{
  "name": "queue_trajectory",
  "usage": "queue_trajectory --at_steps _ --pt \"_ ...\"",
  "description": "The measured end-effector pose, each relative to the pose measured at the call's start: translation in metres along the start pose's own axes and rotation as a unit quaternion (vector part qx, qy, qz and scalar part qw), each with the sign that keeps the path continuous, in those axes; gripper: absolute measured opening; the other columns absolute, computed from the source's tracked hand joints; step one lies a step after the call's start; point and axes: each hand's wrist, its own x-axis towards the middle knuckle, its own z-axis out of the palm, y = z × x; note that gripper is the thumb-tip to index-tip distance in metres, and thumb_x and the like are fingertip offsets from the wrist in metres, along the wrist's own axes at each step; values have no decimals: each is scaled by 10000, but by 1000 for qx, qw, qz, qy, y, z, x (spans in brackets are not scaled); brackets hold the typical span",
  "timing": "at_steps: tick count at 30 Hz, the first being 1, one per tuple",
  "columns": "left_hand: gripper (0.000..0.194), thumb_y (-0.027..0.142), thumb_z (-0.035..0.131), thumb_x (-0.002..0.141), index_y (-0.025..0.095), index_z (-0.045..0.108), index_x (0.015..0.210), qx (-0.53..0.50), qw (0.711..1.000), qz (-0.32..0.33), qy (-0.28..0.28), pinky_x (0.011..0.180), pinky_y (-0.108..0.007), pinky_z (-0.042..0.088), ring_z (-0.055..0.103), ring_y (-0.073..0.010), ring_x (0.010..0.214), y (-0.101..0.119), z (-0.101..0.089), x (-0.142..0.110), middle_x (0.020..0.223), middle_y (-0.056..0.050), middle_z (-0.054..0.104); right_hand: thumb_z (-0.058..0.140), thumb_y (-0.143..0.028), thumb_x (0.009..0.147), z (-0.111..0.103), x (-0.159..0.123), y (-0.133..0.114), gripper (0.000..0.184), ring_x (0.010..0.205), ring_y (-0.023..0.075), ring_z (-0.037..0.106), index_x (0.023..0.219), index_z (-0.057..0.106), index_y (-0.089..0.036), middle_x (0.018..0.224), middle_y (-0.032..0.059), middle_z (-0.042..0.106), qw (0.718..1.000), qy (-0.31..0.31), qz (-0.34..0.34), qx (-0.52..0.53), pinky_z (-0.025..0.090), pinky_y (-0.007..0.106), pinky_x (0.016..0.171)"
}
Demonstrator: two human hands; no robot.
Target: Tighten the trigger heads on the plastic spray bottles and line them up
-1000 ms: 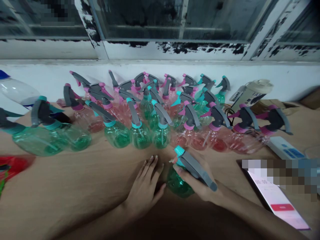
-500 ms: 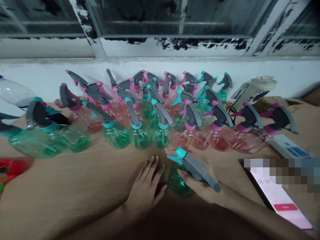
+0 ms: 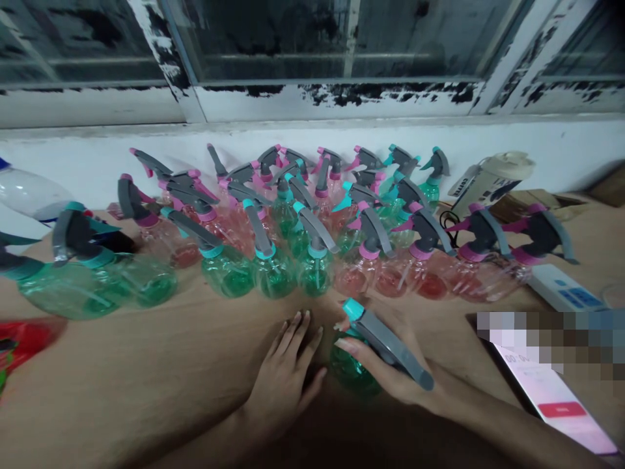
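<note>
My right hand [image 3: 390, 368] is wrapped round the neck of a green spray bottle [image 3: 352, 371], which has a grey and turquoise trigger head tilted toward the lower right. Part of the bottle is hidden behind my fingers. To its left, my left hand [image 3: 283, 371] lies flat on the wooden table [image 3: 161, 378], its fingers stretched out and holding nothing. Just beyond both hands stands a row of spray bottles, among them a green spray bottle [image 3: 315, 273] with a turquoise collar and a pink spray bottle [image 3: 354, 277] with a pink collar.
More green and pink spray bottles stand behind, up to the white wall [image 3: 73, 143]. At the right are a phone [image 3: 561, 410] with a lit screen, a white box [image 3: 566, 286] and a cream container [image 3: 493, 182]. A red packet [image 3: 29, 342] lies at the left edge.
My right fingers have moved up round the bottle's neck, covering the turquoise trigger. My left hand stays flat on the table. The view has tilted slightly upward.
</note>
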Motion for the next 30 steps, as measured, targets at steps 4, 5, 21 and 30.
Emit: queue_trajectory --at_steps 4,5,21,30 --pt "535 320 492 869 121 374 1352 -11 1000 -7 -23 1037 -478 325 232 -312 1343 -1 0 1 1448 -166 298 563 -192 809 -1 -1 4 241 979 198 622 1048 589 -216 1030 55 665 1000 -17 -6 -18 518 345 843" --pt "537 322 489 871 126 368 1357 -12 1000 -8 -27 1040 -478 319 225 -309 1345 -1 0 1 1456 -159 286 554 -179 812 0 -2 5 285 1041 204 598 1094 577 -214 1101 61 646 1000 -16 -7 -20 499 357 894" --pt "533 367 480 881 125 385 1347 -14 1000 -16 -19 1051 -463 304 243 -298 1341 1 0 1 1457 -155 287 556 -212 835 5 -8 2 228 958 203 629 1054 585 -268 984 15 660 997 31 76 7 509 362 897" --pt "525 353 488 879 127 393 1344 -9 1000 -15 -23 1041 -474 312 241 -315 1339 1 1 0 1450 -171 293 600 -298 807 2 -4 5 54 730 172 649 814 593 -245 744 -5 648 999 30 20 6 547 331 734"
